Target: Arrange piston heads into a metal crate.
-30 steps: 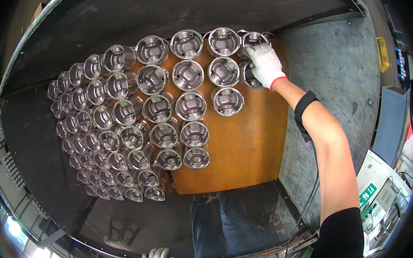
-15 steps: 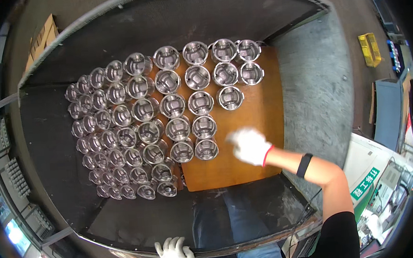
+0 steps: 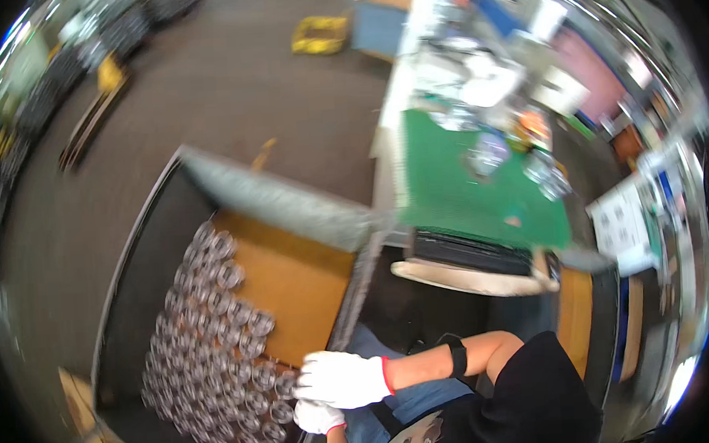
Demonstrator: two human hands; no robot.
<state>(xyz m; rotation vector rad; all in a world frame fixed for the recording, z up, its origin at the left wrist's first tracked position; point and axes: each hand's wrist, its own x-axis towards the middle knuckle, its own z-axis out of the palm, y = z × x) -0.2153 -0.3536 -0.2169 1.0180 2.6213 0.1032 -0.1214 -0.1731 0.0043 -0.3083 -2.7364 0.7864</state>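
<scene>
Rows of shiny metal pistons [image 3: 217, 356] stand close together in a large dark-walled box [image 3: 134, 263], on an orange-brown sheet [image 3: 297, 278]. My right hand [image 3: 344, 379], in a white glove with a red cuff, is over the box's near edge, beside the closest pistons. Just below it is my left hand [image 3: 318, 416], also white-gloved and partly covered by the right one. The two hands overlap or touch. Motion blur smears the fingers, and I cannot make out anything held in either hand.
A green-topped workbench [image 3: 465, 178] with blurred items stands to the right of the box. A cream-edged stool or chair seat [image 3: 467, 278] is before it. A yellow crate [image 3: 320, 35] lies on the far floor, and flattened cardboard [image 3: 91, 420] sits at lower left.
My view has swung right, toward the workbench. My right hand has left the space above the sheet and come to the near edge, next to my left hand.
</scene>
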